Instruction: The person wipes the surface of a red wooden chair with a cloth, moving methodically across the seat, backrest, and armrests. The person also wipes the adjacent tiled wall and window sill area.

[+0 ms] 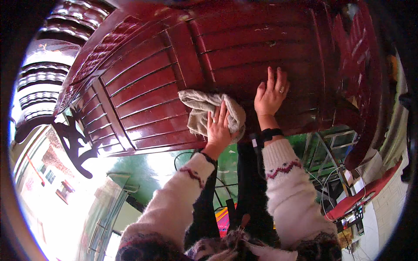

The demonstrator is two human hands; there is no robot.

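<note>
A dark red slatted wooden bench seat (186, 58) spans the upper view, its varnish shiny. On it, at the middle, lies a crumpled grey-beige cloth (199, 119). My left hand (219, 129) presses flat onto the cloth, with a ring and a dark wristband showing. To the right, my right hand (271, 94) rests palm down on the bare slats, fingers spread and pointing away, holding nothing. It wears a ring and a black wrist strap. How tightly the left fingers grip the cloth cannot be seen.
A carved wooden backrest (101, 42) rises at the upper left. A curved armrest (367, 107) closes the right end. Below it on the right stand a metal frame (333, 146), loose white cables and a red cloth-like piece (369, 195). Green floor (140, 173) shows below the seat; a bright glazed doorway lies lower left.
</note>
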